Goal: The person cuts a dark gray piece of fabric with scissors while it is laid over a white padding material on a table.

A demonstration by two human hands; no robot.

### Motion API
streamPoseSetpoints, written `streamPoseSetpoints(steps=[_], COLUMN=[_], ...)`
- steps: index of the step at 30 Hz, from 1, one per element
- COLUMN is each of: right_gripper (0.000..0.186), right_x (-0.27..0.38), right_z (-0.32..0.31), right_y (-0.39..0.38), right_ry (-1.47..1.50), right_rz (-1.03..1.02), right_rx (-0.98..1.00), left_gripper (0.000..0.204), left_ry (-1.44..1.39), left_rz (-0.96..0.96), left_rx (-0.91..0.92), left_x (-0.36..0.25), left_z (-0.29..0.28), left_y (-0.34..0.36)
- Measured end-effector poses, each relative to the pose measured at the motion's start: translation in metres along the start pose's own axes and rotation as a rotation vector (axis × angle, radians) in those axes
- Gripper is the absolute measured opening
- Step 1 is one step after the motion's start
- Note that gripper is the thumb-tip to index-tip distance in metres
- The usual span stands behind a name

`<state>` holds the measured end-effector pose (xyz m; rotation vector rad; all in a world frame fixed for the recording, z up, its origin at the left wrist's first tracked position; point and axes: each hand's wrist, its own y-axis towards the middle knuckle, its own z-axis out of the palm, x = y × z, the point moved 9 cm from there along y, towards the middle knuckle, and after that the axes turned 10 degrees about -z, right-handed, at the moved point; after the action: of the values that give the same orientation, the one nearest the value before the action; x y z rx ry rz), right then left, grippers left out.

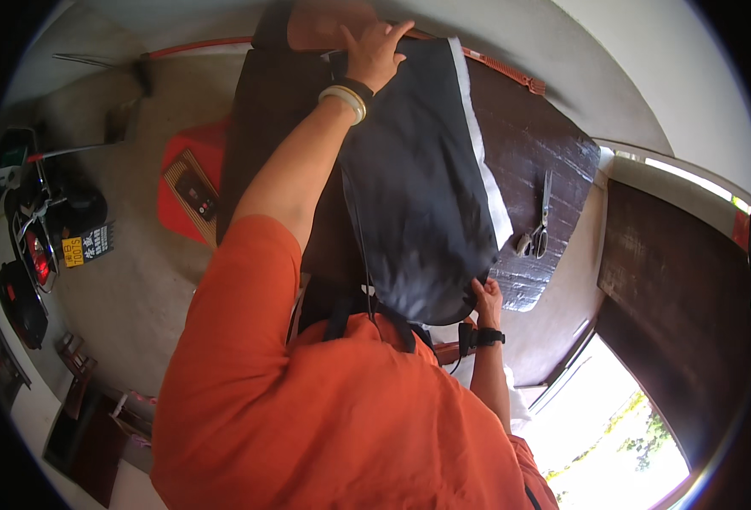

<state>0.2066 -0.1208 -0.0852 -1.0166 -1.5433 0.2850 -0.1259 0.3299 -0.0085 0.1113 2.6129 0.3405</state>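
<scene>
A large piece of dark navy cloth (418, 195) with a white strip (484, 161) along its right edge lies spread on a dark brown table (554, 144). My left hand (375, 51), with bracelets on the wrist, reaches far forward and rests with fingers apart on the cloth's far end. My right hand (486, 302), wearing a black wristband, pinches the cloth's near right corner at the table's near edge. An orange shirt fills the lower part of the view.
Scissors (539, 229) lie on the table to the right of the cloth. An orange-red ruler (503, 70) runs along the table's far edge. A red stool (184, 183) stands left of the table, a parked scooter (35, 246) farther left. A dark door (673, 289) stands open at the right.
</scene>
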Motion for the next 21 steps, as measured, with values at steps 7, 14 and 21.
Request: streamPoseSetpoints(steps=[7,14,21], right_gripper=[0.039,0.032,0.033], right_x=[-0.015,-0.037,0.005], right_z=[-0.01,0.009,-0.07], right_y=[-0.02,-0.054,-0.011], right_ry=[-0.072,-0.149,-0.54], right_rz=[0.001,0.108,-0.091], right_rx=[-0.038,0.101,0.123], left_gripper=[0.055,0.065,0.08], left_ry=[-0.03,-0.109,-0.032], left_rz=[0.177,0.214,0.238], left_rx=[-0.001,0.376,0.498], left_x=[-0.054,-0.093,-0.112], left_z=[-0.038,-0.028,-0.001], left_y=[-0.049,-0.168,-0.223])
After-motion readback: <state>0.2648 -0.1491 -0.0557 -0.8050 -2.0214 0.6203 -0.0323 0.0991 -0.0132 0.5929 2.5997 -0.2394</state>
